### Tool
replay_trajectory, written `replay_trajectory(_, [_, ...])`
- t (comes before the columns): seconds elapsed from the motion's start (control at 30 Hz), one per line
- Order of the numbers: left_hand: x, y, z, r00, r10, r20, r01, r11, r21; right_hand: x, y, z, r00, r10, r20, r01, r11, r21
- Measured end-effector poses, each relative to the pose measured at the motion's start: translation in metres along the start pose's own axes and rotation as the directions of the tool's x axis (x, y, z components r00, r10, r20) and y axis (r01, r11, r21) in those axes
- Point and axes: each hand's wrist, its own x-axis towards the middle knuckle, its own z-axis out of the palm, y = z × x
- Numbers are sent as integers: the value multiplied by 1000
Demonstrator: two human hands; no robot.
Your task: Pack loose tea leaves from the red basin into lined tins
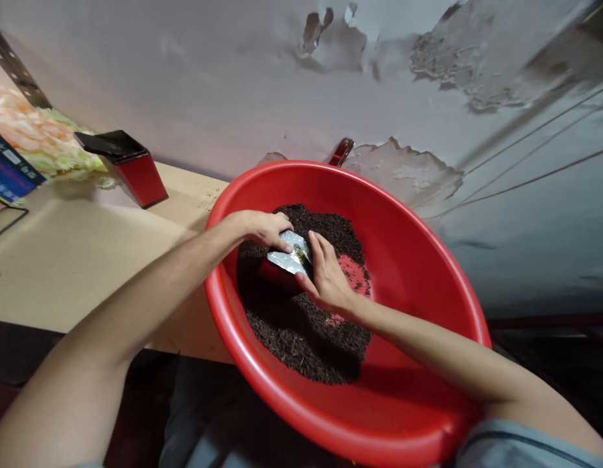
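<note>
A large red basin (418, 260) holds dark brown, crumbly loose leaves (301, 351) that look like tea. Inside it, low over the leaves, is a dark red box (281, 273) with silver foil (286, 259) across its top. My left hand (270, 231) grips the far left side, its thumb lying on the foil. On the right side, my right hand (328, 276) is wrapped around the box, fingers up along its edge and thumb at the near corner. A small dark patch shows on the foil near the right fingers. The box's underside is hidden in shadow.
A red box with a black lid (135, 172) stands tilted in view on the pale table (86, 247) to the left. Beyond it are a blue box (11, 169) and flowers (32, 127). A peeling wall (208, 84) rises right behind the basin.
</note>
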Motion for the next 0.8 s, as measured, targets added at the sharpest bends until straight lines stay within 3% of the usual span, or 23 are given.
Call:
replay_trajectory(0.13, [0, 23, 16, 996, 76, -48, -59, 956, 288, 1, 3, 5, 996, 84, -34, -77, 985, 151])
replay_trajectory(0.23, [4, 34, 30, 990, 104, -95, -52, 895, 443, 9, 0, 0, 984, 173, 51, -178, 977, 115])
replay_trajectory(0.43, [3, 31, 40, 984, 103, -145, -11, 848, 530, 22, -34, -30, 933, 314, 174, -275, 937, -216])
replay_trajectory(0.6, [-22, 46, 28, 971, 96, -221, 41, 840, 541, 5, -42, -59, 937, 247, 248, -204, 961, -186])
replay_trajectory(0.7, [-52, 65, 8, 902, 190, -387, 34, 863, 504, -11, -34, -77, 957, 239, 163, -230, 971, -70])
replay_trajectory(0.8, [-89, 94, -20, 759, 400, -514, -102, 852, 514, -23, -30, -100, 982, 166, -93, -164, 986, 33])
